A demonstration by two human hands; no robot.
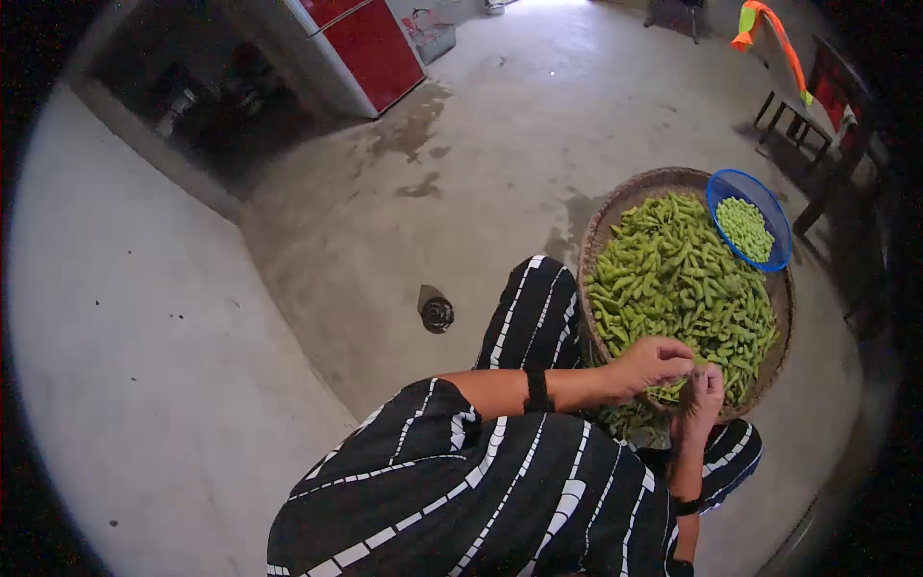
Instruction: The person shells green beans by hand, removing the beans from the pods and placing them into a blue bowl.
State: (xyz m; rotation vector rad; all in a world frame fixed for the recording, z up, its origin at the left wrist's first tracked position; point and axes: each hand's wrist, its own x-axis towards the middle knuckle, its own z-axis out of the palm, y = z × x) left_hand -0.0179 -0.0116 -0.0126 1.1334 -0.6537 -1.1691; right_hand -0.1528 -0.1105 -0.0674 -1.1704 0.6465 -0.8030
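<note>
My left hand point(651, 369) and my right hand point(702, 397) meet over the near edge of a round woven basket point(602, 209). Fingertips of both are pinched together around what looks like a soybean pod, mostly hidden by the fingers. Beneath and beyond them, a large heap of green soybean pods point(685, 281) fills much of the basket. On the basket's far right rim rests a blue mesh colander point(777, 241), tilted, with shelled green beans point(746, 229) inside.
Leafy green scraps point(634, 422) lie below the basket, between my legs. A small dark round object point(437, 315) sits on the concrete floor to the left. Farther off are a red-fronted cabinet point(375, 58), a grey crate point(436, 45) and a low stool point(797, 119).
</note>
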